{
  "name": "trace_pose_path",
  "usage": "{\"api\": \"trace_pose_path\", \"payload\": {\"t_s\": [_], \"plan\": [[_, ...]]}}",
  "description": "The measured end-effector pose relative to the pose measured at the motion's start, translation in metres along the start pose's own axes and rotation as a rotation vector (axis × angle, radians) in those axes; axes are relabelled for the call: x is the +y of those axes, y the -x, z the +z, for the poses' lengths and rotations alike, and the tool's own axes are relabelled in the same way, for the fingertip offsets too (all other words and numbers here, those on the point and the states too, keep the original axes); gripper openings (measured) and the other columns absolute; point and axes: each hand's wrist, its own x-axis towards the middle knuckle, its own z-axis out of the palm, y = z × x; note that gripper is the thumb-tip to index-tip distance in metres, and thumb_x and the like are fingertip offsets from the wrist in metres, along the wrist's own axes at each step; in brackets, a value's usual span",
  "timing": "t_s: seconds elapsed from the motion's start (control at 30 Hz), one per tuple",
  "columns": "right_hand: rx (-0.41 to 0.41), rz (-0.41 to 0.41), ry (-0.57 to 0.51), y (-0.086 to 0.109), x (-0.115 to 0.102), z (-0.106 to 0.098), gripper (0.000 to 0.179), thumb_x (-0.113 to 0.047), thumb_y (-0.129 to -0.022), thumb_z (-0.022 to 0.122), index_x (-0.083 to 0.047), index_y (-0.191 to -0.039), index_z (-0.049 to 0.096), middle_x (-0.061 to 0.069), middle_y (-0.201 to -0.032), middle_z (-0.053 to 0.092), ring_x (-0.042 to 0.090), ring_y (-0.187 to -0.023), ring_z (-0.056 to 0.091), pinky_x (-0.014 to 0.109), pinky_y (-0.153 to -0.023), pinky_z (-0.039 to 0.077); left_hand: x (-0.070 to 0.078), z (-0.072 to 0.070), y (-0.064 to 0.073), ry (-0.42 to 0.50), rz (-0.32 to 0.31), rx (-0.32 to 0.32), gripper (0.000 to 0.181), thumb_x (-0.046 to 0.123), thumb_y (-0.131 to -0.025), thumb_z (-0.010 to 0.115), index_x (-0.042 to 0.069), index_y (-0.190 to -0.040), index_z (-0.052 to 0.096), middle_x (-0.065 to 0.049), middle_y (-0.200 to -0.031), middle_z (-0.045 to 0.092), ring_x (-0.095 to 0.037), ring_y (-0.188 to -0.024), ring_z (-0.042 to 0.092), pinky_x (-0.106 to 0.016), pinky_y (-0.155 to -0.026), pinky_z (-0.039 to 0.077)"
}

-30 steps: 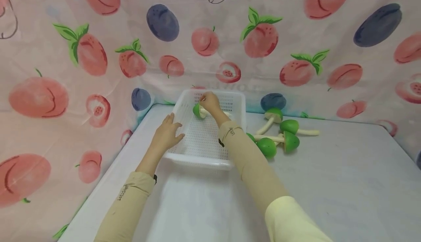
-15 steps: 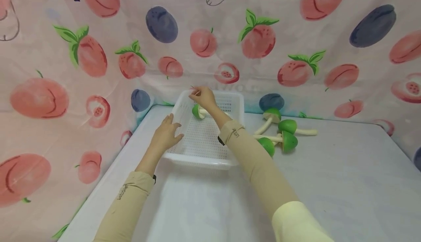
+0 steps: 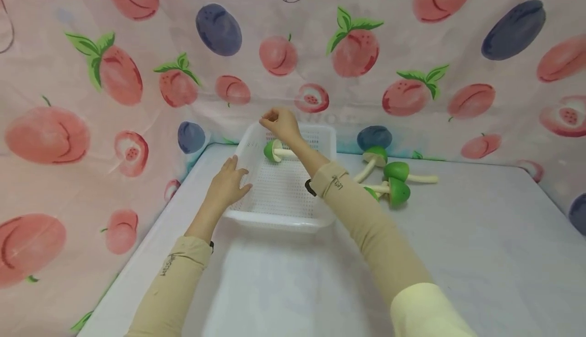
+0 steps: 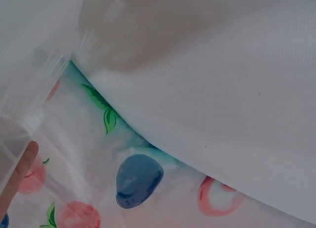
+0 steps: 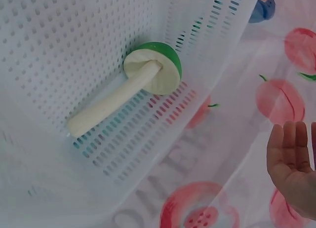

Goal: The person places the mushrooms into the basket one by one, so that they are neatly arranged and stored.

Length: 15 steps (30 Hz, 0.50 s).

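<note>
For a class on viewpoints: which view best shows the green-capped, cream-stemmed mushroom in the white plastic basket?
The right wrist view: the mushroom appears large and whole in the basket. In the head view it is smaller, its stem partly behind the right forearm; the left wrist view misses it.

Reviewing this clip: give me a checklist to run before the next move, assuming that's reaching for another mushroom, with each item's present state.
1. Right hand free: ok; it holds nothing.
2. Right hand near the loose mushrooms: not ok; it is at the basket's far side, while they lie to the basket's right.
3. Basket upright on the table: ok.
4. Left hand at the basket's left rim: ok; how firmly it steadies the basket, cannot tell.
5. Placed mushroom fully inside the basket: ok; it lies on its side.
6. Count of loose mushrooms: cannot tell; the right sleeve may hide some.
</note>
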Motion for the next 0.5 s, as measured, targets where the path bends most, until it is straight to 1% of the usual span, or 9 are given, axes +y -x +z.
{"api": "trace_pose_path", "payload": {"t_s": [0.2,0.3,0.4,0.5], "plan": [[0.034,-0.015,0.018,0.006,0.000,-0.018,0.020,-0.020,-0.088,0.066,-0.001,-0.094,0.069,0.014,-0.092,0.070,0.015,-0.077,0.058,0.020,-0.066,0.046,0.002,-0.001,-0.001,-0.002,0.015,-0.004,0.045,0.027,-0.088,0.064,-0.001,-0.123,0.060,-0.032,-0.148,0.025,-0.046,-0.139,0.024,-0.058,-0.104,0.037],[0.030,-0.034,0.037,0.010,-0.002,-0.025,0.019,-0.019,-0.087,0.067,-0.001,-0.093,0.069,0.014,-0.090,0.069,0.014,-0.075,0.058,0.019,-0.065,0.045,0.001,-0.002,0.000,0.004,0.006,-0.007,0.044,0.026,-0.088,0.065,-0.001,-0.122,0.060,-0.032,-0.149,0.025,-0.045,-0.140,0.023,-0.058,-0.103,0.038],[0.022,-0.033,0.041,0.015,-0.003,-0.033,0.017,-0.017,-0.088,0.066,-0.002,-0.094,0.069,0.012,-0.090,0.069,0.014,-0.075,0.058,0.019,-0.065,0.045,0.001,-0.003,0.002,-0.007,0.011,-0.004,0.044,0.025,-0.087,0.065,-0.001,-0.122,0.059,-0.033,-0.148,0.025,-0.047,-0.139,0.023,-0.059,-0.099,0.041],[0.043,-0.014,0.042,0.022,-0.002,-0.042,0.014,-0.015,-0.088,0.064,-0.003,-0.095,0.068,0.011,-0.090,0.068,0.015,-0.077,0.057,0.022,-0.066,0.045,0.003,-0.003,0.003,-0.010,0.028,-0.005,0.044,0.025,-0.088,0.065,-0.001,-0.122,0.059,-0.035,-0.147,0.026,-0.048,-0.138,0.024,-0.060,-0.095,0.044]]}}
